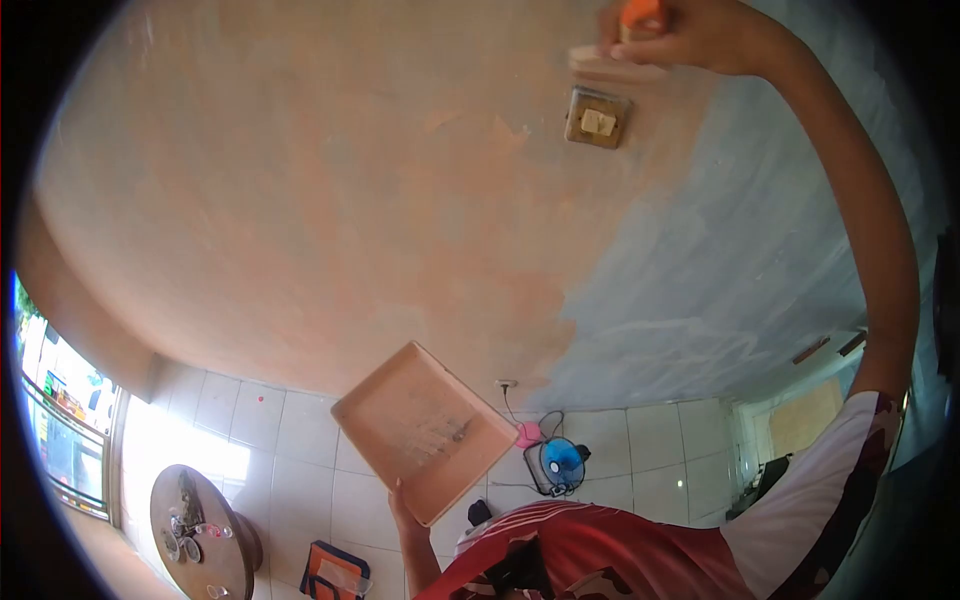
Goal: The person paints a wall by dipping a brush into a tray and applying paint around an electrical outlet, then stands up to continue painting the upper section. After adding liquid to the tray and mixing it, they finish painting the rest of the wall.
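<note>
My right hand is raised high at the top of the view, closed around a wide paintbrush with an orange handle. The brush's pale lower edge is smeared by motion and lies against the wall, just above a light switch in a worn, paint-stained frame. Low in the middle, my left hand grips the near edge of a peach-coloured paint tray. Grey smears mark the tray's bottom. Peach paint covers the wall's left part, and bluish-grey shows at right.
On the tiled floor by the wall stands a blue fan, its cable running to a wall socket. A round table with glasses on it stands at lower left, near an orange-and-black item. A bright window is far left.
</note>
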Available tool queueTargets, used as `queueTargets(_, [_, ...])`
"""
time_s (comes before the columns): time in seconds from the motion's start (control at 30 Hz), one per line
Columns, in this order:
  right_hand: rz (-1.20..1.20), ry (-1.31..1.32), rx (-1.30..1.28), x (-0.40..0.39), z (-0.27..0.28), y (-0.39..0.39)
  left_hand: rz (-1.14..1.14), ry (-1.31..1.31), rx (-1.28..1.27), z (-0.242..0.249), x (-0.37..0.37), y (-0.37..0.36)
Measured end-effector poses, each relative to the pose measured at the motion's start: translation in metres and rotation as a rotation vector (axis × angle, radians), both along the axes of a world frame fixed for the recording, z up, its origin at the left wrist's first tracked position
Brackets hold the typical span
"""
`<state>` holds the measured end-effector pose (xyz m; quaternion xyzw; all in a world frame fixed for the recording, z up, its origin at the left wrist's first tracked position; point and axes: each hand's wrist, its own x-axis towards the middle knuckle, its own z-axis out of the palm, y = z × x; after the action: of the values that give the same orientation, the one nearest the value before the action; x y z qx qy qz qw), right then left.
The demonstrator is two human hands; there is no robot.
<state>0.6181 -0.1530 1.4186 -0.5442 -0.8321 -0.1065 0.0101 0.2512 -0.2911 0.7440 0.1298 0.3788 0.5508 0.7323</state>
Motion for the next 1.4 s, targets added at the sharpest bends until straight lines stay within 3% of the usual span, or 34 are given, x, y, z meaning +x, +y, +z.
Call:
queueTargets(0.13, [-0.111,-0.02,-0.093,-0.007,-0.012,-0.003,-0.012,0.035,0.02,0.013,-0.014,0.007])
queueTargets(0.23, [0.007,-0.06,0.061,-0.001,-0.007,-0.014,0.015,0.088,0.056,0.014,-0.021,0.008])
queueTargets(0.3, [-0.29,-0.06,-0.03,-0.012,0.002,-0.021,0.027,0.042,0.046,0.006,-0.026,0.011])
queueTargets(0.33, [-0.294,-0.056,-0.033,-0.01,-0.002,-0.016,0.023,0.046,0.044,0.012,-0.023,0.012])
queueTargets(0.4, [0.18,0.07,0.009,-0.004,-0.012,-0.01,0.021,0.003,0.021,0.022,-0.021,0.008])
queueTargets(0.43, [0.174,0.074,0.012,0.001,-0.013,-0.007,0.015,0.007,0.023,0.02,-0.021,0.006])
queueTargets(0.5, [-0.108,-0.1,0.016,0.006,-0.01,0.002,0.025,0.03,0.018,0.015,-0.023,0.006])
queueTargets(0.6, [-0.222,-0.073,0.02,0.004,-0.003,-0.006,0.012,-0.009,0.015,0.015,-0.02,0.003])
queueTargets(0.73, [-0.073,0.071,-0.026,-0.012,-0.014,-0.004,-0.019,0.008,-0.003,0.016,-0.018,-0.002])
queueTargets(0.93, [-0.237,-0.17,0.0,0.012,-0.006,0.005,-0.018,0.073,0.052,0.019,-0.016,0.003])
queueTargets(1.0, [-0.09,0.006,0.027,-0.015,-0.015,-0.008,-0.061,-0.023,-0.013,0.021,-0.019,0.001])
queueTargets(1.13, [0.051,-0.092,0.027,0.01,-0.019,0.016,-0.059,-0.017,0.025,0.01,-0.027,0.011])
queueTargets(1.2, [-0.234,-0.153,0.046,0.026,-0.007,0.012,-0.017,0.057,0.012,0.007,-0.029,0.01])
queueTargets(1.33, [-0.274,-0.156,0.042,-0.018,-0.007,-0.007,-0.025,0.012,-0.004,0.011,-0.03,0.015])
queueTargets(1.4, [0.04,-0.076,0.068,-0.018,-0.023,0.0,-0.051,-0.021,-0.003,0.016,-0.03,0.016])
